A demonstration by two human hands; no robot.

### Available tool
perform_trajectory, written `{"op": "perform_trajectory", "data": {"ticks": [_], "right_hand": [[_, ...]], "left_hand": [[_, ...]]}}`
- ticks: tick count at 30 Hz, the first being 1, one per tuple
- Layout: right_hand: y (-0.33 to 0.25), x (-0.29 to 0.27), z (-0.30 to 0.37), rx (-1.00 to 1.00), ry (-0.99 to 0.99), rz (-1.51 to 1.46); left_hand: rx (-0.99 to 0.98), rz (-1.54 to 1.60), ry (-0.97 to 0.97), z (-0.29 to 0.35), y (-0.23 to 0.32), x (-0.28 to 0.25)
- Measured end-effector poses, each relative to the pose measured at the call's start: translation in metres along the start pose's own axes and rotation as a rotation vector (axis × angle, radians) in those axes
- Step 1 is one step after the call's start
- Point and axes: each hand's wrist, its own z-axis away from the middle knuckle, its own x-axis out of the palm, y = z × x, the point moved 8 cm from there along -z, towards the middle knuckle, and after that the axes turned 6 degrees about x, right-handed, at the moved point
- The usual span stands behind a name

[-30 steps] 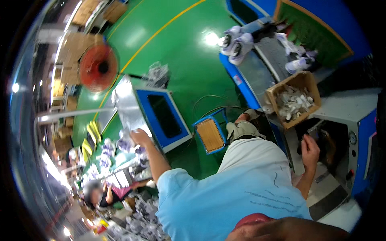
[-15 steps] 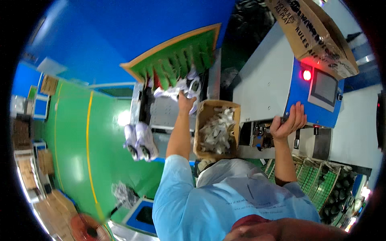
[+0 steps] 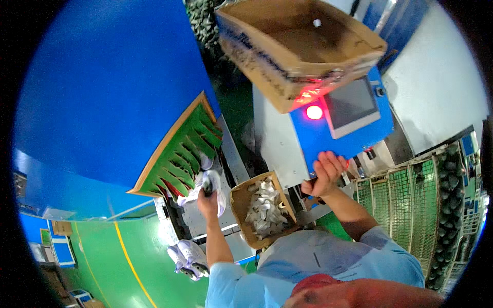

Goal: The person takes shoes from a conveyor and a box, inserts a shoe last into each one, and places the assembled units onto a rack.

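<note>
My left hand (image 3: 208, 206) is closed on a white and pale purple shoe (image 3: 221, 191) at the mouth of a conveyor. More white shoes lie partly behind green hanging strips (image 3: 179, 156). To the right, my right hand (image 3: 327, 173) is at the lower edge of a blue machine panel (image 3: 303, 137). Its fingers are bent, and a small dark piece shows by the thumb, too hidden to name. Between my arms stands a cardboard box (image 3: 240, 215) with many whitish pieces (image 3: 266, 208) in it.
A pair of white shoes (image 3: 187, 256) rests left of my left forearm. An open carton (image 3: 287, 77) sits on the machine beside a screen (image 3: 352, 105) and a lit red lamp (image 3: 314, 112). At right is a wire rack (image 3: 398, 205) with dark pieces (image 3: 448, 205) beside it.
The view has turned to the right. My left hand now has a shoe lifted slightly from the others at the strips. My right hand stays at the machine's edge.
</note>
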Motion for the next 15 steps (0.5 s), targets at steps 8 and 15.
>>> {"op": "perform_trajectory", "data": {"ticks": [8, 15], "right_hand": [[-0.042, -0.060, 0.034, 0.450, -0.390, -1.155], [-0.009, -0.042, 0.156, 1.237, -0.795, -1.534]], "left_hand": [[-0.466, 1.112, 0.015, 0.169, 0.153, -0.047], [0.166, 0.008, -0.345, 0.218, 0.349, 0.023]]}}
